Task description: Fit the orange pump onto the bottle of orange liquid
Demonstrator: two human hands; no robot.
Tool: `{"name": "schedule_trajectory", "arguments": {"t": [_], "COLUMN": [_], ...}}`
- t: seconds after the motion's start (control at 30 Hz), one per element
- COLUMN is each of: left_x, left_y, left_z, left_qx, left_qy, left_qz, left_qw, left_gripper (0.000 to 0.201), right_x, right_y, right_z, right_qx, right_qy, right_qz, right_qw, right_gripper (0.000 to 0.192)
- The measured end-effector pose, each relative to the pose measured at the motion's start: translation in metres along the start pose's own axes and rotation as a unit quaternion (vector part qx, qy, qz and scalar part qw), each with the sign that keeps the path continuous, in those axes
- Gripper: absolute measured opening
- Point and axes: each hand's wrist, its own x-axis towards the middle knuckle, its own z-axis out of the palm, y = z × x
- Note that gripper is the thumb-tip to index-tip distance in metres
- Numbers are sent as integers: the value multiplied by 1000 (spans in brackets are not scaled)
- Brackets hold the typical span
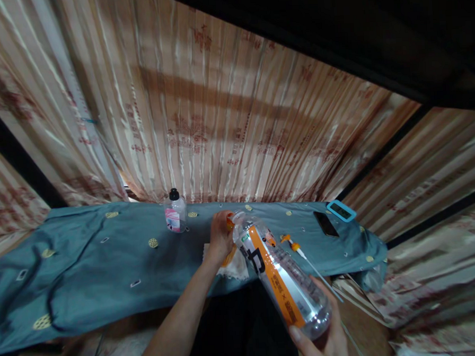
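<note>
My right hand [329, 332] is wrapped round the base of a large clear plastic bottle [285, 282] with an orange and silver label. The bottle is tilted, its neck up and to the left, against my left hand [220, 236]. That hand is closed around an orange object [229, 220] at the bottle's mouth; my fingers hide most of it, so its kind is unclear. Below my left hand lies a white cloth [236, 267]. To the right of the bottle, a pump top [294, 245] with an orange head and long thin tube rests on the table.
A smaller clear bottle [176, 216] with a black cap and pink label stands upright at the back. On the right lie a dark phone [326, 224] and a blue-framed device [341, 211]. A green patterned cloth [106, 264] covers the table; pleated curtains [218, 120] hang behind.
</note>
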Motion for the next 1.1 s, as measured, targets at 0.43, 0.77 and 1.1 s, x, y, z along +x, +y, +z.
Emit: {"name": "schedule_trajectory", "arguments": {"t": [0.43,0.77,1.1], "left_x": [2,0,4], "left_y": [5,5,8], "left_z": [-4,-3,-3], "left_qx": [-1,-2,12], "left_qy": [-22,-15,-16], "left_qz": [-26,-25,-35], "left_qw": [999,1000,999], "left_gripper": [15,16,15], "right_x": [-1,0,-2], "right_y": [2,4,-9], "right_z": [-1,-1,2], "right_qx": [13,23,33], "right_qy": [-2,2,-4], "right_qz": [3,-2,32], "right_qw": [1000,1000,999], "right_gripper": [80,82,87]}}
